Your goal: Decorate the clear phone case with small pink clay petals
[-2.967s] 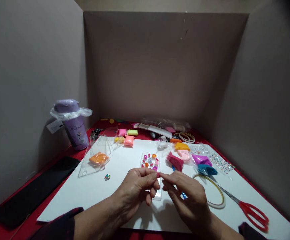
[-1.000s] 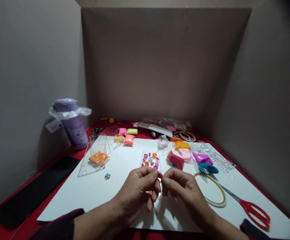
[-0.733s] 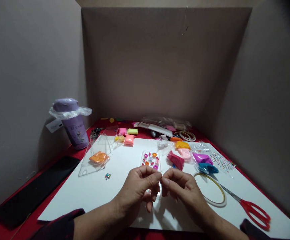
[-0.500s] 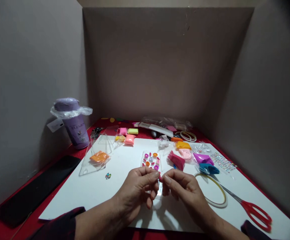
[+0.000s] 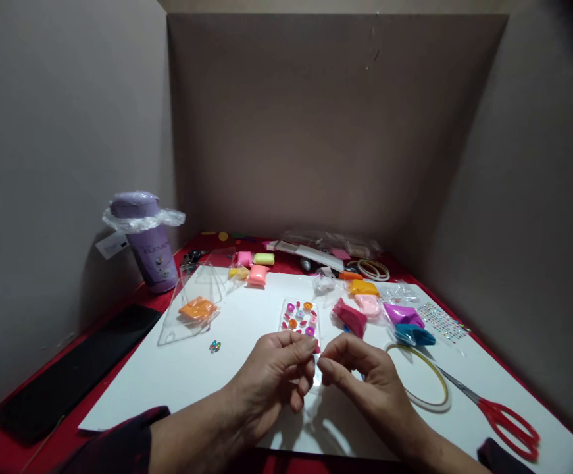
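Between the thumb and forefinger of my left hand (image 5: 269,368) is a tiny bit of dark pink clay (image 5: 317,347), mostly covered by the fingertips. My right hand (image 5: 368,378) faces it just to the right, thumb and forefinger pinched together; whatever they hold is too small to make out. Beneath and behind both hands lies a clear phone case (image 5: 303,316), dotted with small purple, orange and pink clay flowers and pink petal shapes. Its near half is largely hidden by the hands. An opened dark pink clay packet (image 5: 349,318) rests beyond my right hand.
On the white board (image 5: 138,395) lie red-handled scissors (image 5: 508,421), a yellow bangle (image 5: 424,368), a gem sheet (image 5: 444,322), and purple (image 5: 404,315) and teal (image 5: 414,334) packets. Clear cases (image 5: 170,336) with an orange packet (image 5: 198,308) lie left. A purple bottle (image 5: 150,253) stands behind.
My right fingertips have drawn slightly apart from the pink bit in my left hand and now pinch closer together. The left hand has barely moved; the view has shifted a little.
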Action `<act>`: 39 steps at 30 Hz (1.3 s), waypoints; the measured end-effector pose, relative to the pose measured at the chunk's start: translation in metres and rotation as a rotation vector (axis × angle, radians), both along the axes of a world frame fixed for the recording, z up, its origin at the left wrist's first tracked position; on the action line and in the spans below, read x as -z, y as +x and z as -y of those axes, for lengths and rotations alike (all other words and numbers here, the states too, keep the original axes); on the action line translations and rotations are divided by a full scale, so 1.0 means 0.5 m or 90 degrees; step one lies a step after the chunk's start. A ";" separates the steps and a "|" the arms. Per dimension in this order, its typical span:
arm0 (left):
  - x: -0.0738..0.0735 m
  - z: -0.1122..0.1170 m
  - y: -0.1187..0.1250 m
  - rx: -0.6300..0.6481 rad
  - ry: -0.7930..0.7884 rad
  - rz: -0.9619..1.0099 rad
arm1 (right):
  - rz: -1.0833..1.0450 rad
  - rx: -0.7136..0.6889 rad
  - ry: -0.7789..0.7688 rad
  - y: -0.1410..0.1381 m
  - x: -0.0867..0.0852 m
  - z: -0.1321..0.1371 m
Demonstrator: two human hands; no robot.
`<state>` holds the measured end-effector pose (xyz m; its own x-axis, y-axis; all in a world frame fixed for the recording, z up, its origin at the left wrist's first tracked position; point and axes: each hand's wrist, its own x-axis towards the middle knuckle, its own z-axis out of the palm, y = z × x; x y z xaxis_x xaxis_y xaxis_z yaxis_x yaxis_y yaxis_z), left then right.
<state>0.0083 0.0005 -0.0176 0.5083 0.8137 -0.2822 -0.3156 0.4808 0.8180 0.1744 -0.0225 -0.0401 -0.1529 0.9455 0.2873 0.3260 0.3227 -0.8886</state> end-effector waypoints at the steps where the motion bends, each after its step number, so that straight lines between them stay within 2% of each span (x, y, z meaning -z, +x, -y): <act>1: 0.000 0.000 0.000 0.002 -0.002 -0.002 | 0.000 -0.001 0.005 0.001 -0.001 0.002; 8: 0.003 -0.002 -0.002 0.018 -0.003 -0.018 | -0.015 -0.008 0.001 -0.001 -0.009 0.005; 15: 0.009 -0.001 -0.004 0.024 0.037 -0.021 | -0.045 -0.011 -0.014 0.000 -0.001 -0.001; 22: 0.010 -0.003 -0.002 0.004 0.032 -0.020 | -0.047 0.004 -0.003 -0.002 -0.003 0.002; 30: 0.016 -0.001 -0.003 -0.030 0.016 -0.029 | -0.137 -0.033 -0.111 -0.010 -0.010 -0.001; 39: 0.009 0.005 0.003 -0.017 0.032 0.004 | -0.214 -0.033 -0.163 -0.008 -0.008 0.001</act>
